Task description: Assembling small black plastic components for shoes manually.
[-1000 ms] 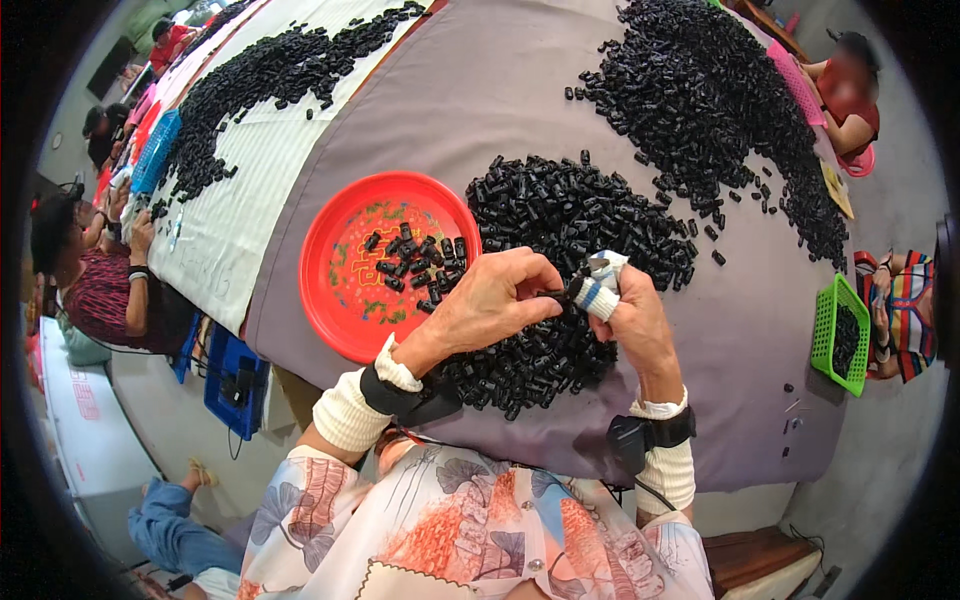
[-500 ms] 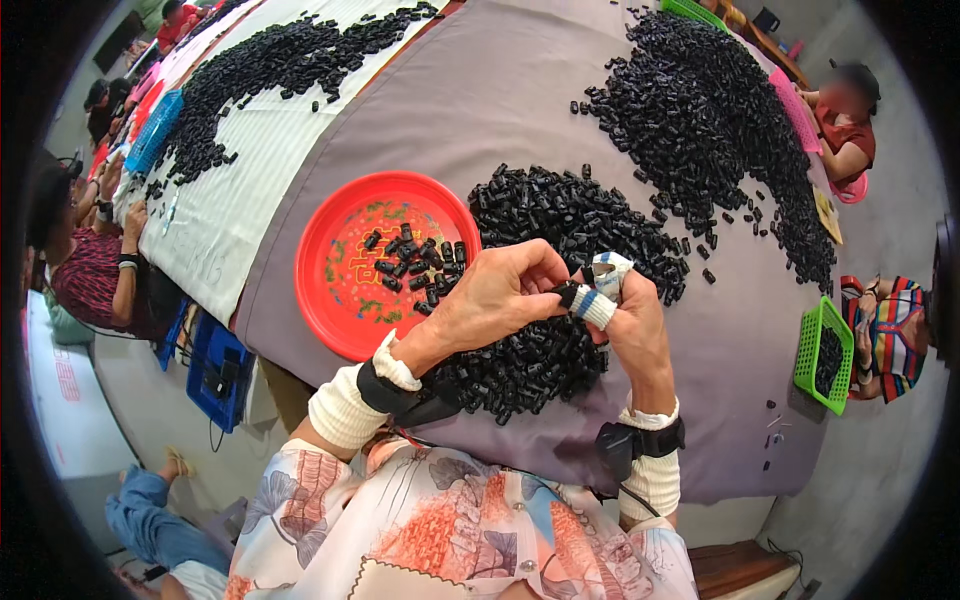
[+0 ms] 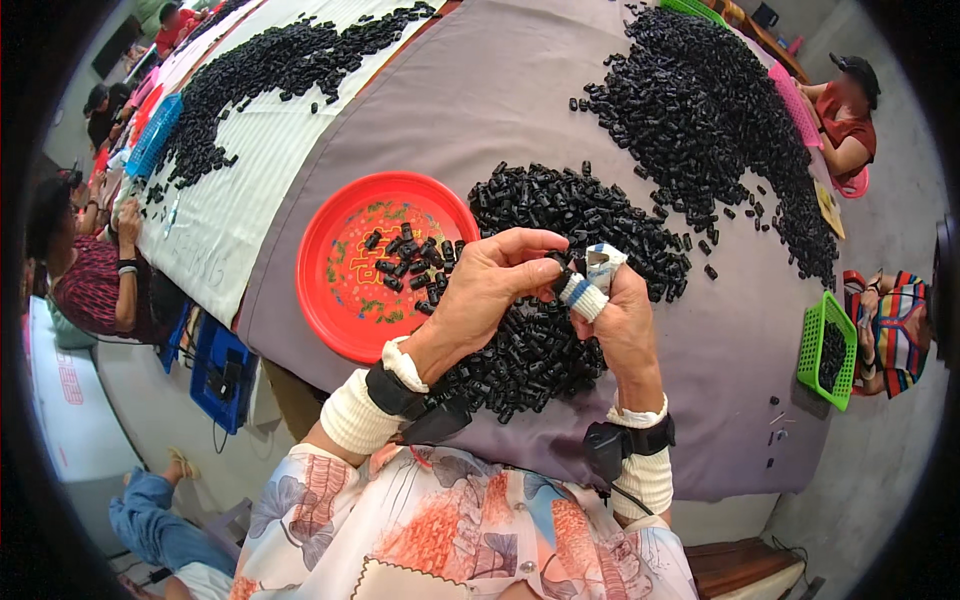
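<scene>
Above the near pile of small black plastic parts [image 3: 585, 215], my two hands meet around one small black plastic part [image 3: 560, 265]. My left hand [image 3: 485, 285] is closed, thumb and fingertips pinching at that part. My right hand [image 3: 622, 315] is curled, with white, blue-striped fabric covers [image 3: 583, 295] on its thumb and a finger; the covered fingertips press on the part's right side. Fingers hide most of the part. Beside my left hand lies a round red tray [image 3: 325, 290] with several similar black parts [image 3: 405, 262] on it.
A larger heap of black parts [image 3: 700, 120] spreads at far right. Another heap [image 3: 270, 70] covers a white-clothed table at far left. A green basket [image 3: 828, 352] stands at the right edge. Co-workers sit along both sides. Wrist straps [image 3: 395, 390] sit over my white cuffs.
Both hands have shifted slightly left and up with the black part between them. My right finger covers have tilted. The tray and piles look the same.
</scene>
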The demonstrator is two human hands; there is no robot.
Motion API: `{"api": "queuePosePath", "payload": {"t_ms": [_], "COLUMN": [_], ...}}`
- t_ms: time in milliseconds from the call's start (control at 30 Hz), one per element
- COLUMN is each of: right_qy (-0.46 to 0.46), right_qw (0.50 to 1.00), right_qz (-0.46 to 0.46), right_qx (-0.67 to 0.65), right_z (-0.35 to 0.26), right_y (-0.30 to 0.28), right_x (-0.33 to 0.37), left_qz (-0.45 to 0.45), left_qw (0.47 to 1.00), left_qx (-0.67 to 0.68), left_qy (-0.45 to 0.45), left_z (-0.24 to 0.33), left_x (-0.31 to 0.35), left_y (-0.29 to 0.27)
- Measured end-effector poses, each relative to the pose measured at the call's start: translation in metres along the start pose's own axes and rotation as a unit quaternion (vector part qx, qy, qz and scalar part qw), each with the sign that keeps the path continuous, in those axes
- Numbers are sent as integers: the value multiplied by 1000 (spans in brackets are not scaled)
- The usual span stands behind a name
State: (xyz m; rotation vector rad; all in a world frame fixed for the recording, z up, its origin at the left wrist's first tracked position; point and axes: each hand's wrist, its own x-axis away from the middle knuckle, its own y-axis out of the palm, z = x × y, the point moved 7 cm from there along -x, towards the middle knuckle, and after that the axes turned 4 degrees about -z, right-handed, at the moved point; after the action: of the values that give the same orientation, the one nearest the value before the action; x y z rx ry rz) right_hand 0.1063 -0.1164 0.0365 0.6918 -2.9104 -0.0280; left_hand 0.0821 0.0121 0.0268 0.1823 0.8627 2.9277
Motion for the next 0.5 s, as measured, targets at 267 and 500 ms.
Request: {"api": "queuePosePath", "payload": {"t_ms": [267,500], "right_qy": [48,45], "right_qw": [995,984], "right_qz": [-44,-99], "right_qx": [79,139], "right_z": [1,-2], "right_y": [-6,-2], "right_x": [4,-2], "left_qz": [-51,-89], "left_qw": [992,986], "left_qx": [116,139], "left_qy": [-23,-33], "left_z": [-3,-7], "left_x": [2,4], "left_y": [-2,7]}}
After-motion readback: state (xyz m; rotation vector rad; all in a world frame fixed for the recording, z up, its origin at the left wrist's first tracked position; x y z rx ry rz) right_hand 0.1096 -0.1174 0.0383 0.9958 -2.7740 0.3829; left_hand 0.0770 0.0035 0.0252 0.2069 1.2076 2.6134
